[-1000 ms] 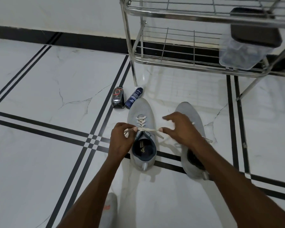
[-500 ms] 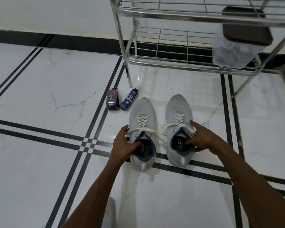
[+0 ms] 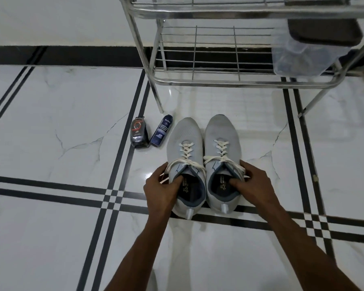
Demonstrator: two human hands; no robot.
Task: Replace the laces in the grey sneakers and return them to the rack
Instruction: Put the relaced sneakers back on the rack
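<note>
White marble floor [image 3: 51, 122] carries two grey sneakers [image 3: 185, 143], a spray can [image 3: 161, 131], a dark pack [image 3: 138, 133] and the rack [image 3: 156, 93].

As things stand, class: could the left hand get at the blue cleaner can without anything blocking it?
Probably yes. The blue cleaner can lies on open floor just left of the left sneaker, nothing between. But the left hand grips that sneaker's collar and must let go first.

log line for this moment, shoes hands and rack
left hand grips left sneaker collar | right hand grips right sneaker collar | both laced, on floor | rack shelf ahead
</note>
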